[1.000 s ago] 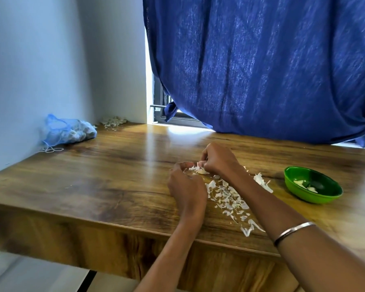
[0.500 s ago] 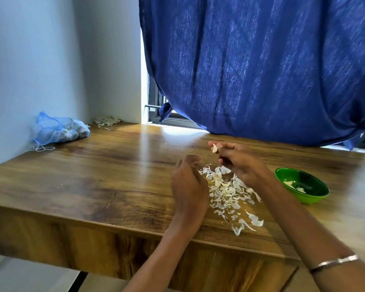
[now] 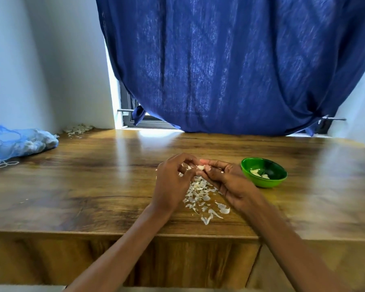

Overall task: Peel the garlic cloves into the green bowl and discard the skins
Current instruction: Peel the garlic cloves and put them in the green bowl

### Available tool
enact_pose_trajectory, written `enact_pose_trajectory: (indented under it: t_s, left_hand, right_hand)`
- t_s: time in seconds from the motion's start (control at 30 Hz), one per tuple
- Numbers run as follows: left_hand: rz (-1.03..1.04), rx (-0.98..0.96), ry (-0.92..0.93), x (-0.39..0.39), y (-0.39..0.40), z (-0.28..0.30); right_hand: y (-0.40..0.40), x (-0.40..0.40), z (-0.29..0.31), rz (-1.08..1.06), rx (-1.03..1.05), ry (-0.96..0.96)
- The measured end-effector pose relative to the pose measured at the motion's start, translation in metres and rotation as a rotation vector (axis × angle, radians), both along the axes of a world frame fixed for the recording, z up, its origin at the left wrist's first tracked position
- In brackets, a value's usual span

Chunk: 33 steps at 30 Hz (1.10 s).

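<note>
I see right hand [image 3: 226,178] pinching garlic clove [image 3: 200,167] at frame centre, left hand [image 3: 173,178] curled, fingertips at the clove, skins [image 3: 200,192] piled beneath, green bowl [image 3: 263,175] right of centre holding peeled cloves [image 3: 259,173]

Bare arms, one small ring

Both forearms are bare from the lower edge of the view to the wrists, with no sleeves showing. The left hand [image 3: 171,182] is unadorned. The right hand [image 3: 228,182] wears what looks like a thin ring [image 3: 222,171] on one finger, too small to make out clearly. Fingernails are short and unpainted
</note>
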State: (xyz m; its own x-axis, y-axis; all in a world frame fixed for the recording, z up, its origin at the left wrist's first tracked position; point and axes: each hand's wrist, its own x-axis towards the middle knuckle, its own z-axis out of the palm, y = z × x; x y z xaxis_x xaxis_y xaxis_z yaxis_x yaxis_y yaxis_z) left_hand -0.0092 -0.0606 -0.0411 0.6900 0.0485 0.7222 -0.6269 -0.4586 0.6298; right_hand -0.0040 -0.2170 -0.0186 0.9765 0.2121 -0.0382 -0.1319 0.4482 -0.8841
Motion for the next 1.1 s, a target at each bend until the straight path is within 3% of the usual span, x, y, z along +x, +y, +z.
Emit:
enact_pose_trajectory:
  t_s: [0.4,0.53,0.87,1.1]
  left_hand:
    - [-0.145,0.054,-0.041,0.005,-0.001,-0.007]
    - [-0.160,0.050,-0.037,0.005,-0.001,-0.007]
    - [-0.159,0.034,-0.072,-0.002,-0.003,-0.002]
    - [-0.150,0.097,-0.099,0.000,-0.002,-0.004]
  right_hand:
    - [-0.005,-0.004,-0.014,0.030,-0.126,-0.146]
    - [-0.006,-0.004,-0.014,0.046,-0.128,-0.130]
    - [-0.006,-0.005,-0.014,0.112,0.084,0.008]
    - [-0.004,-0.005,-0.014,0.104,0.034,-0.006]
